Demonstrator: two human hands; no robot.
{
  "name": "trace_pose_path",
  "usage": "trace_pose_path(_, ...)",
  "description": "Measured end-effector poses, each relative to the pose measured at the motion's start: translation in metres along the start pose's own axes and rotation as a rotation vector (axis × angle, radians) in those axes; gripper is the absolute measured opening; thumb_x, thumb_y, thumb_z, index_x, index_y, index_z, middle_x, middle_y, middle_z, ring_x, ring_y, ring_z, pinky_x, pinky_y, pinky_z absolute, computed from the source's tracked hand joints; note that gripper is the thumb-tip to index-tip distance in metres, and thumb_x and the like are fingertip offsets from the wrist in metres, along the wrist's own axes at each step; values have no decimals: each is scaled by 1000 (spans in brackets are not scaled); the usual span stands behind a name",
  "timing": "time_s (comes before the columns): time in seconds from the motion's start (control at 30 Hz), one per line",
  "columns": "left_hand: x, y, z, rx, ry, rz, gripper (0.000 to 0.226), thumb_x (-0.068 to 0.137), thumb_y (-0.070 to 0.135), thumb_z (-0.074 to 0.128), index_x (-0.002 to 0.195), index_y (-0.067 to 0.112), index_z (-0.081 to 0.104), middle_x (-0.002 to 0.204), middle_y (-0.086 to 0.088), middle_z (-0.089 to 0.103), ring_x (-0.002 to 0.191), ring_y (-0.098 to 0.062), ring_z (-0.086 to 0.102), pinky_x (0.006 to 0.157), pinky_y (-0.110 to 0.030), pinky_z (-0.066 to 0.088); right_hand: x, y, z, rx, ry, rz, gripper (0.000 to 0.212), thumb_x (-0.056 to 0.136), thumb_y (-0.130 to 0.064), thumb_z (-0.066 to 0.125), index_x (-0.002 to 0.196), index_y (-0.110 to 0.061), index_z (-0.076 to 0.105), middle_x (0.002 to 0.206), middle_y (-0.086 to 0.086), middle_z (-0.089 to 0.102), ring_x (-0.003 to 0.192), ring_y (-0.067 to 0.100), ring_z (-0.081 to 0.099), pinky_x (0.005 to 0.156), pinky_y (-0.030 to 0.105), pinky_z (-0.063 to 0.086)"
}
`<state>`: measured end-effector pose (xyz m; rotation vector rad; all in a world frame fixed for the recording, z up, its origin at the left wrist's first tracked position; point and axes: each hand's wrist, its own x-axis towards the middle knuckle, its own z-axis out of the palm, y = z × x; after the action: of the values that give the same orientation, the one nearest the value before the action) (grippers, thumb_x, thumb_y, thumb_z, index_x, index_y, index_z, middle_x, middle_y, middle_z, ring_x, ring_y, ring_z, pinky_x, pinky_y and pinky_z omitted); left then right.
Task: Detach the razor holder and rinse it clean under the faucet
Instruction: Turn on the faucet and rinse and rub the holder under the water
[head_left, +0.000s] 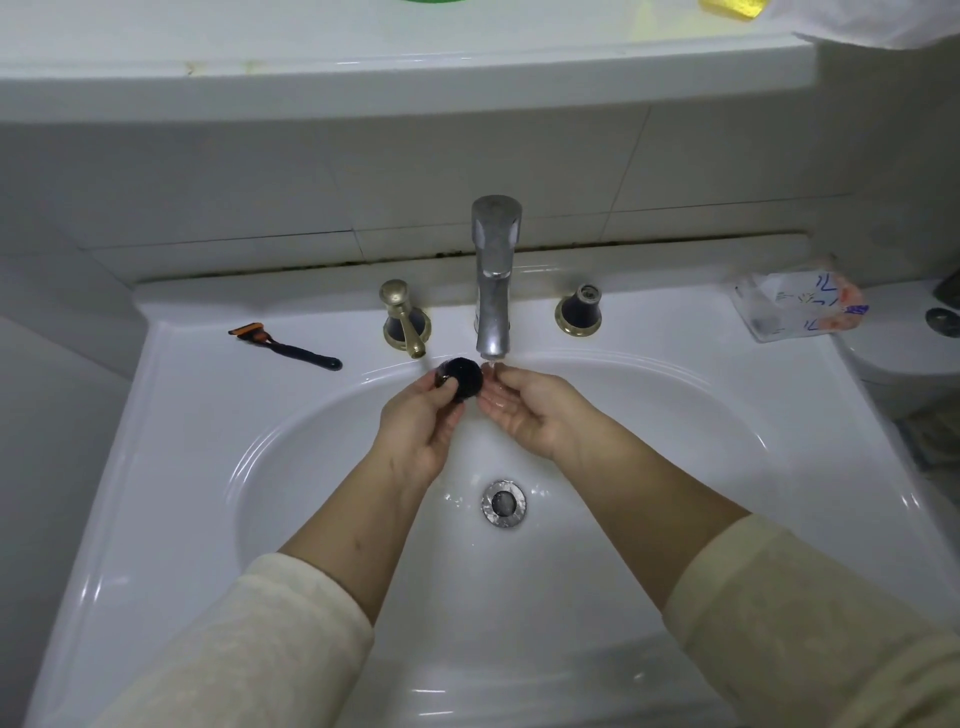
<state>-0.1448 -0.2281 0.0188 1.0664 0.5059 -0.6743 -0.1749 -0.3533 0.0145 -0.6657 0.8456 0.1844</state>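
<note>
My left hand (418, 421) grips a small round black razor holder (464, 378) just left of the chrome faucet (493, 291) spout. My right hand (524, 410) is open, palm up and wet, directly under the spout where a thin stream of water falls on its fingers. The holder sits beside the stream, touching or nearly touching my right fingertips. A black razor (285, 345) with an orange head lies on the left sink deck, apart from the holder.
The white sink (182, 467) has a metal drain (503, 503) below my hands. A brass handle (405, 322) stands left of the faucet, a handle base (578, 310) right. A clear plastic packet (800, 306) lies at the right deck corner. A shelf (405, 78) overhangs behind.
</note>
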Motion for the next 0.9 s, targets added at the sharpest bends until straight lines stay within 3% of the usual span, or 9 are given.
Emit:
trace_pose_path(0.13, -2, 0, 5, 133, -44, 49, 31, 88, -4, 56, 118, 0, 61, 104, -11, 67, 87, -15, 65, 77, -18, 54, -3, 0, -5, -169, -59, -80, 13, 93, -6, 56, 101, -8, 67, 106, 12, 70, 92, 18, 62, 86, 25, 52)
trace_pose_path(0.27, -3, -1, 13, 236, -76, 70, 30, 90, 2, 56, 119, -1, 61, 108, -14, 67, 88, -15, 65, 79, -18, 53, -6, -3, -13, -261, -79, -132, 30, 94, -10, 57, 123, -5, 62, 103, 7, 70, 96, 16, 65, 83, 24, 52)
trace_pose_path(0.37, -1, -1, 17, 284, -74, 58, 28, 94, 8, 53, 120, 1, 60, 102, -10, 67, 86, -14, 63, 80, -22, 49, -11, -6, -18, -295, -121, -129, 28, 93, -10, 58, 121, -5, 62, 102, 6, 71, 96, 16, 67, 82, 24, 54)
trace_pose_path(0.5, 0, -2, 17, 313, -88, 15, 29, 96, 9, 49, 122, 2, 59, 105, -11, 67, 87, -15, 62, 79, -23, 49, -18, -5, -23, -353, -101, -180, 30, 89, 0, 62, 118, -2, 56, 100, 10, 68, 90, 16, 68, 71, 19, 57)
trace_pose_path(0.67, -9, -4, 14, 269, -137, 7, 32, 98, 3, 40, 125, 2, 56, 109, -12, 67, 99, -19, 63, 88, -25, 49, -21, 3, -26, -575, 5, -358, 47, 80, 5, 70, 123, -3, 55, 102, 11, 61, 91, 20, 63, 93, 33, 53)
trace_pose_path(0.77, -15, -8, 8, 230, -177, 3, 32, 96, 1, 44, 125, -2, 55, 119, -18, 65, 109, -23, 63, 87, -24, 52, -26, 6, -26, -643, 1, -385, 47, 79, -1, 73, 122, -7, 57, 101, 8, 62, 91, 18, 64, 93, 33, 54)
trace_pose_path(0.9, -28, -6, 6, 138, -170, -16, 23, 96, 7, 46, 110, -1, 63, 102, -15, 71, 86, -15, 71, 75, -20, 57, -36, 6, -17, -652, -34, -347, 45, 82, -12, 73, 124, -6, 56, 99, 11, 64, 87, 18, 66, 77, 25, 56)
